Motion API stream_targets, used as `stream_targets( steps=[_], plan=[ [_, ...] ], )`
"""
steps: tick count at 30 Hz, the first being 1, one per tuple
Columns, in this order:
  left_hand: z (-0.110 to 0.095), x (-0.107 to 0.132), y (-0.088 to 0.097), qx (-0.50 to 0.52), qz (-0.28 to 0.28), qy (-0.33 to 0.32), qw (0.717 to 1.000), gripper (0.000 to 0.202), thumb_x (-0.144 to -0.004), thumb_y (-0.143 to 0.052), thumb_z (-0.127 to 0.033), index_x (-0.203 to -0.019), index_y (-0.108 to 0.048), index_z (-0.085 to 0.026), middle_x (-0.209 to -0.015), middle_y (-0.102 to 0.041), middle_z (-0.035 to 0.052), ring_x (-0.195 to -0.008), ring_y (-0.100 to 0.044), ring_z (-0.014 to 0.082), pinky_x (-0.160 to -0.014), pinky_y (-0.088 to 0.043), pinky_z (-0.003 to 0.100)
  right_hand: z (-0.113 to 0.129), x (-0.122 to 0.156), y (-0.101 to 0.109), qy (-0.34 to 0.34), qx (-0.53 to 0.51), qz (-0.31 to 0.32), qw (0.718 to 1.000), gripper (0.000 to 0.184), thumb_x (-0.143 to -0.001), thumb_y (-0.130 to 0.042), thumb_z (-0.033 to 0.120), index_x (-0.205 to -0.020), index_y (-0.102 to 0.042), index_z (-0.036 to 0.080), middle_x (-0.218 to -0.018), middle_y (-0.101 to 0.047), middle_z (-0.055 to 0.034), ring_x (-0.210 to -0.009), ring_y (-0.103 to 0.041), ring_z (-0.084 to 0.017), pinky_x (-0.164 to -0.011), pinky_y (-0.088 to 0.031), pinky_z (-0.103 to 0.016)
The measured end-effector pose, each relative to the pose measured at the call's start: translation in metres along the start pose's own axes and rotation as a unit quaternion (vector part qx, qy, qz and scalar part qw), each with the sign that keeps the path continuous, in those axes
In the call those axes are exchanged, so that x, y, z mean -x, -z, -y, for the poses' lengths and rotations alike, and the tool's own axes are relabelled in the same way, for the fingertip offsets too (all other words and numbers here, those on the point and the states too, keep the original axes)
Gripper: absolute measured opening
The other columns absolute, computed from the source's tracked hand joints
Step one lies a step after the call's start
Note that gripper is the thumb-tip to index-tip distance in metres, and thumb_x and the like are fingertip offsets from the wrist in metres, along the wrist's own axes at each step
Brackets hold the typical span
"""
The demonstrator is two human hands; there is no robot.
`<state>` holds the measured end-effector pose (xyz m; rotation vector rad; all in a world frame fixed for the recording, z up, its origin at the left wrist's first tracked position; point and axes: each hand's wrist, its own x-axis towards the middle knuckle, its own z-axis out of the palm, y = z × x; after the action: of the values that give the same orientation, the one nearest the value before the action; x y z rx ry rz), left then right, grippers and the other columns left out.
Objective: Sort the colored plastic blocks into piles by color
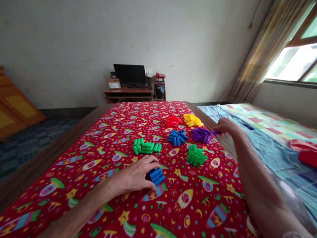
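Several short blue plastic cylinders (157, 177) lie side by side on the red patterned cloth, near the middle front. My left hand (138, 175) curls around their left side, thumb at the near edge and fingers at the far edge. At the table's right edge, my right hand (227, 128) is closed in a pinch on a purple plastic cylinder (216, 133), which shows only in part. Just left of it is a heap of purple cylinders (201, 135). Green cylinders (147, 147) lie in a group beyond my left hand.
On the cloth (104, 185) are further heaps: green (196, 155), blue (177, 137), red (174, 121) and yellow (192, 120). A bed (260, 132) adjoins the table's right side. Past the far end stands a desk (131, 92) with a monitor (130, 75).
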<state>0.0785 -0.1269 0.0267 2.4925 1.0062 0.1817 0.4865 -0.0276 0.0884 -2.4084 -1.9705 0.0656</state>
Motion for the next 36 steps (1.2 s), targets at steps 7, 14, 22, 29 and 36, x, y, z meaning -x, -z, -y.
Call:
stream_targets(
  steps=[7,14,22,29,36],
  plan=[
    [0.006,-0.005,0.002,0.029,-0.034,0.010,0.999,0.030,-0.072,-0.072,-0.025,-0.101,-0.066,-0.022,-0.108,-0.063,0.0043,-0.103,-0.060,0.0223,-0.093,-0.045,0.032,0.020,-0.004,-0.008,-0.001,-0.028,0.118,0.993,0.024,-0.076,-0.062,0.021,-0.053,-0.061,0.015,-0.055,-0.063,-0.0073,-0.052,-0.059,-0.015,-0.053,-0.042,-0.025],
    [0.006,-0.015,-0.004,0.052,-0.080,0.029,0.995,0.016,-0.073,-0.069,-0.025,-0.087,-0.066,-0.020,-0.094,-0.066,0.0033,-0.092,-0.063,0.0200,-0.085,-0.047,0.029,0.015,-0.004,-0.007,0.010,0.003,0.073,0.997,0.012,-0.073,-0.063,0.020,-0.063,-0.066,0.015,-0.064,-0.066,-0.0073,-0.060,-0.062,-0.017,-0.057,-0.043,-0.027],
    [0.015,-0.010,-0.006,0.080,-0.071,0.032,0.994,0.049,-0.068,-0.077,-0.035,-0.114,-0.060,-0.025,-0.107,-0.064,0.0017,-0.100,-0.061,0.0218,-0.090,-0.047,0.032,0.019,0.001,-0.008,-0.033,0.071,0.057,0.995,0.013,-0.071,-0.062,0.015,-0.078,-0.072,0.014,-0.075,-0.067,-0.0131,-0.080,-0.065,-0.027,-0.066,-0.046,-0.033],
    [0.012,-0.013,-0.025,0.050,-0.091,-0.052,0.993,0.060,-0.077,-0.070,-0.053,-0.129,-0.054,-0.028,-0.123,-0.057,0.0081,-0.115,-0.054,0.0266,-0.099,-0.043,0.037,0.039,0.010,-0.005,-0.011,0.072,0.054,0.996,0.022,-0.082,-0.053,0.022,-0.088,-0.073,0.015,-0.088,-0.070,-0.0129,-0.083,-0.067,-0.024,-0.072,-0.047,-0.033],
    [0.010,-0.018,-0.036,0.100,-0.176,0.019,0.979,0.049,-0.075,-0.070,-0.052,-0.114,-0.058,-0.024,-0.111,-0.064,0.0052,-0.101,-0.062,0.0240,-0.089,-0.049,0.034,0.096,0.047,0.012,0.157,0.032,-0.071,0.985,0.032,-0.093,-0.043,0.026,-0.099,-0.071,0.013,-0.093,-0.070,-0.0154,-0.082,-0.064,-0.020,-0.068,-0.042,-0.027]
  ],
)
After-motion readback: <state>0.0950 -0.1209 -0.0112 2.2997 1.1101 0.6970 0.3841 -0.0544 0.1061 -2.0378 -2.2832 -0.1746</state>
